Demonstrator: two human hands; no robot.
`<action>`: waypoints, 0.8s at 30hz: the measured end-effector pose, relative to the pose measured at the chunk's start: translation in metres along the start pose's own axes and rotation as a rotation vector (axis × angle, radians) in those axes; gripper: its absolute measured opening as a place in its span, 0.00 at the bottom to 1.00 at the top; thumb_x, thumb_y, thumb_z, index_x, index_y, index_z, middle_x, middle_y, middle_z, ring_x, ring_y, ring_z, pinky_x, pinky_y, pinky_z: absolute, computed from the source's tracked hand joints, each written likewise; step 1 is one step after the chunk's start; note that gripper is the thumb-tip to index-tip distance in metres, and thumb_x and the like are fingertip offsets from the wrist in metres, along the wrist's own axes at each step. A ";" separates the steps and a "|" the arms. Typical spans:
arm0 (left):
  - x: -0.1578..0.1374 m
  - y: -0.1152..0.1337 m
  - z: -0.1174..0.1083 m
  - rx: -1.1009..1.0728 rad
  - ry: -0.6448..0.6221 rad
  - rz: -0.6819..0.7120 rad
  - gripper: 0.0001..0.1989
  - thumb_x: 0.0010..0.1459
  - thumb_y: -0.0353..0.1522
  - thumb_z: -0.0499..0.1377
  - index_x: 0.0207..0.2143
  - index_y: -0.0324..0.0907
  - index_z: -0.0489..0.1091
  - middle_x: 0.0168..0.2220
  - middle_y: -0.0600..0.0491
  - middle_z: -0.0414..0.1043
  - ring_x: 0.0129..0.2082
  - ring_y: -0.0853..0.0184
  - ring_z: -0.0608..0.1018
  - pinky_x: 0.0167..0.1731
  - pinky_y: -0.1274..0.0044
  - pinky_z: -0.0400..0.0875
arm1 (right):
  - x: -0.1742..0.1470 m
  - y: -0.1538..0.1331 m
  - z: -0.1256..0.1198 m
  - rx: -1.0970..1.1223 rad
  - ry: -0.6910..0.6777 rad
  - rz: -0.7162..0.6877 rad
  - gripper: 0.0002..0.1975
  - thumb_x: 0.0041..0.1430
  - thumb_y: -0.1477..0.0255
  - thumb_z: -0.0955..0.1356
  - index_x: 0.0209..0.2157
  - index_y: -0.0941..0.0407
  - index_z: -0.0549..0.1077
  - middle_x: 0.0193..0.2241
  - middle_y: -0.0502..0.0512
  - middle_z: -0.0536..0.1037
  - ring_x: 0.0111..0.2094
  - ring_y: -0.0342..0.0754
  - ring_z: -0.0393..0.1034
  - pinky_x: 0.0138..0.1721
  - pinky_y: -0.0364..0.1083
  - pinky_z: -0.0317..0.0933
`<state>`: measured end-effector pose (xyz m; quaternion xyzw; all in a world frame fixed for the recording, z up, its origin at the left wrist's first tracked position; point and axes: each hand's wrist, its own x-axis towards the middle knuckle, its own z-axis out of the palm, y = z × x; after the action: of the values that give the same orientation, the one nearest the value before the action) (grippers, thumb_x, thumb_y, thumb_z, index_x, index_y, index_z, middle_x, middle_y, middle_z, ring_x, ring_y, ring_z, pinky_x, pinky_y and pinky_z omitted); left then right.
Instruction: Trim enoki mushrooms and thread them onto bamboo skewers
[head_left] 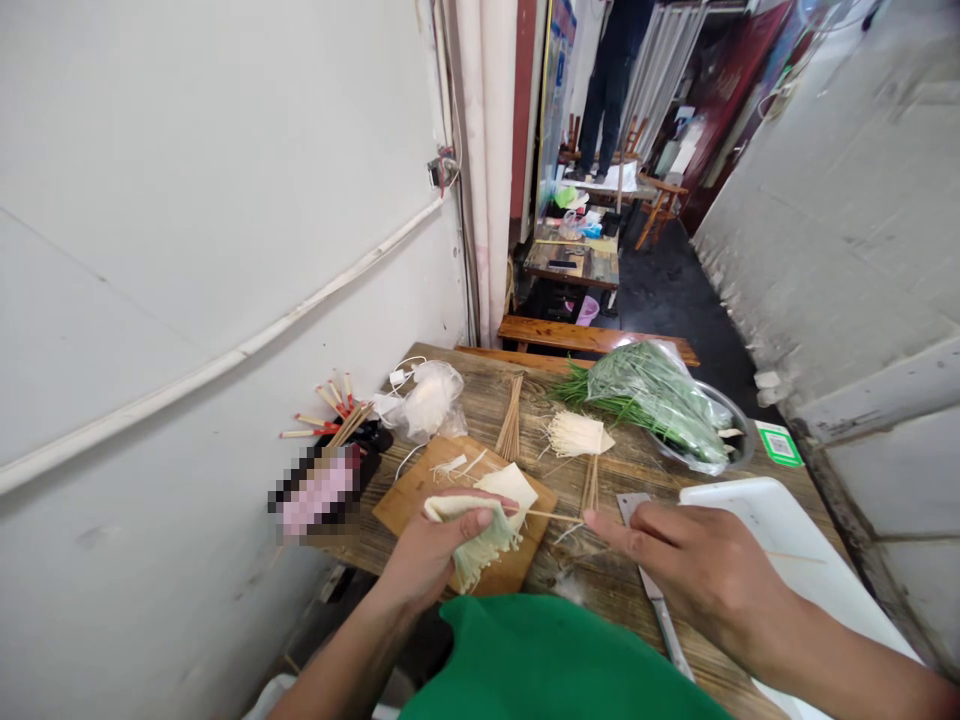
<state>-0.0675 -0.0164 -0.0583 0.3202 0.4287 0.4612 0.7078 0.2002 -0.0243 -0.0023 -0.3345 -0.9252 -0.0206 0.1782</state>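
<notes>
My left hand (424,560) is closed round a pale sheet, seemingly tofu skin, folded over enoki mushrooms (476,562) whose tips hang out below. A thin bamboo skewer (553,516) runs from this bundle to my right hand (694,565), which pinches its other end. Underneath lies a wooden cutting board (529,548), with more square pale sheets (517,484) and loose mushroom strands on it. Beyond the board sit a clump of enoki (576,435) and a bunch of skewers (510,415); more skewers (591,482) lie nearer. A knife (661,612) rests partly beneath my right hand.
A white tray (720,494) stands at the right, partly behind my right arm. Bagged greens (652,395) lie over a metal bowl (742,425), beside a green code card (778,443). Chopsticks (330,400) and a plastic bag (431,400) are left. A person stands far back.
</notes>
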 end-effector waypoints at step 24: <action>0.003 0.003 0.015 0.070 0.111 0.087 0.05 0.40 0.31 0.67 0.23 0.41 0.76 0.29 0.52 0.78 0.32 0.64 0.77 0.37 0.74 0.69 | 0.001 0.001 -0.002 -0.008 0.009 -0.013 0.19 0.62 0.79 0.54 0.49 0.57 0.69 0.21 0.49 0.66 0.17 0.40 0.55 0.19 0.41 0.48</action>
<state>-0.0544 -0.0140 -0.0505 0.3371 0.4688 0.4933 0.6506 0.2008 -0.0235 -0.0002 -0.3289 -0.9265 -0.0270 0.1810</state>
